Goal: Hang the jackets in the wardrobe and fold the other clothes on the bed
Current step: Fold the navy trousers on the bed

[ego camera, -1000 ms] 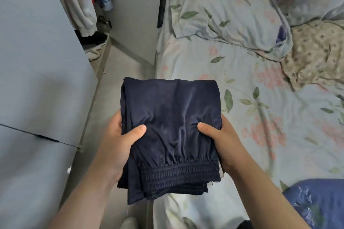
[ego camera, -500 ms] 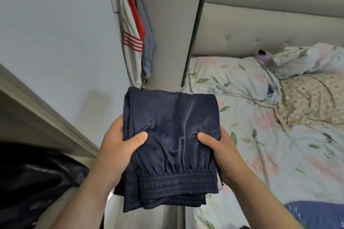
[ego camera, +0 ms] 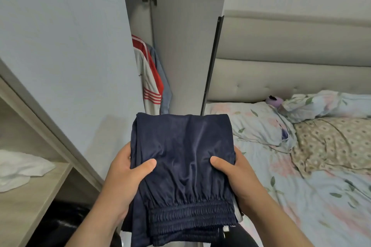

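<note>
Left hand (ego camera: 122,178) and right hand (ego camera: 239,178) grip folded navy trousers (ego camera: 182,168).

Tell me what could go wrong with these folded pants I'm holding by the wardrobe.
The left hand and right hand grip the pants only near the waistband; the far end looks unsupported, so the fold may sag open. Loose layers hang below the waistband and could slip out. A crumpled white cloth lies on the shelf, so pants set there might sit unevenly.

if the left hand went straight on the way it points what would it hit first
Probably the red and white jacket hanging in the wardrobe, past the left hand; depth is unclear.
</note>
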